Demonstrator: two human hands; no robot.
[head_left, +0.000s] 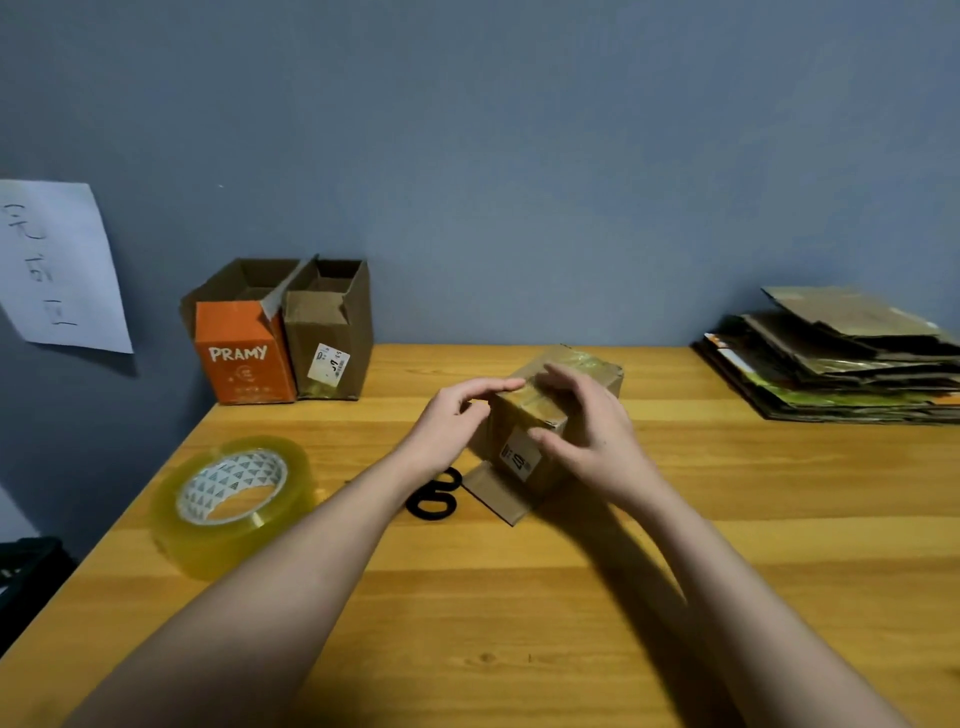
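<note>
Small box (522, 415) made of brown card sits on the wooden table (519, 597), near the middle, at 12 o'clock from the person. Both hands hold it. The left hand (457, 421) curls round its left side, with one finger lying flat on top. The right hand (592, 431) wraps over the top and right side, and its thumb presses the near face by a white label (521, 457).

I think this box is light. Its walls look stiff, but a hard squeeze could dent them. Shiny tape on top may feel slippery, so the bare card sides and corners are the best places to hold. One flap (493, 493) lies open on the table at 6 o'clock of the box. I cannot tell what is inside.

Two more boxes stand at 10 o'clock by the wall, an orange box (239, 358) and a plain brown box (330, 343). Both are open on top, and nothing shows inside them. A tape roll (228, 540) lies at 8 o'clock. Black scissors (440, 491) peek out under the left wrist. Flat card pieces (841, 364) are stacked at 2 o'clock.
</note>
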